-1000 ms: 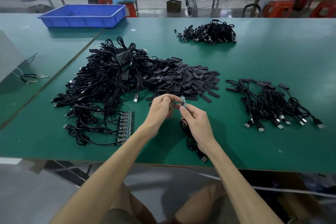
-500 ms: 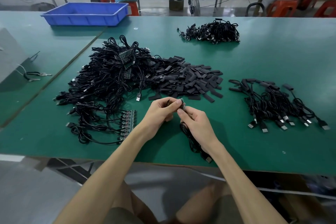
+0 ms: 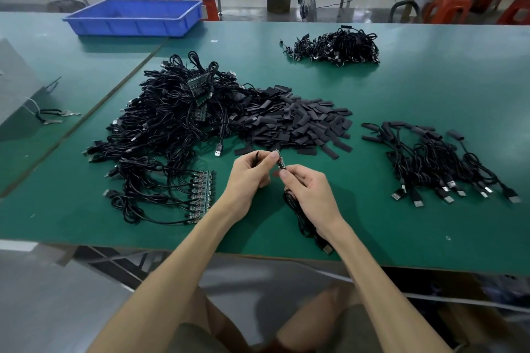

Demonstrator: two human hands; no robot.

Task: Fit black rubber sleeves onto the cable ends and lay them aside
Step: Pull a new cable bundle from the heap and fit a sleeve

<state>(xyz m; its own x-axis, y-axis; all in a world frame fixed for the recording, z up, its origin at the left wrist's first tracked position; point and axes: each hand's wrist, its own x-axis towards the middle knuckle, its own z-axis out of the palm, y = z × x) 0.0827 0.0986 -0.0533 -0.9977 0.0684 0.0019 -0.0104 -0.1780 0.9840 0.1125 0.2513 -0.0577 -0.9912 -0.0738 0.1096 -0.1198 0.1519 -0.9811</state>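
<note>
My left hand (image 3: 250, 175) pinches a black rubber sleeve (image 3: 256, 158) between thumb and fingers, and its forefinger touches the small circuit-board end (image 3: 281, 164) of a black cable. My right hand (image 3: 308, 193) grips that cable end just below the board. The rest of the cable (image 3: 304, 223) trails under my right wrist to its USB plug (image 3: 327, 248) near the table's front edge. A heap of loose black sleeves (image 3: 295, 123) lies just beyond my hands. Unsleeved cables (image 3: 166, 129) pile up to the left. Sleeved cables (image 3: 436, 160) lie at the right.
A row of cable ends with joined boards (image 3: 202, 195) lies left of my hands. Another cable bundle (image 3: 334, 47) sits far back. A blue tray (image 3: 134, 18) stands at the back left. Small keys (image 3: 54, 116) lie at the left. A person sits on a red stool (image 3: 447, 7) behind.
My hands stay together over the same spot. The left hand's fingers have shifted so the black sleeve now sticks up between them, beside the board end.
</note>
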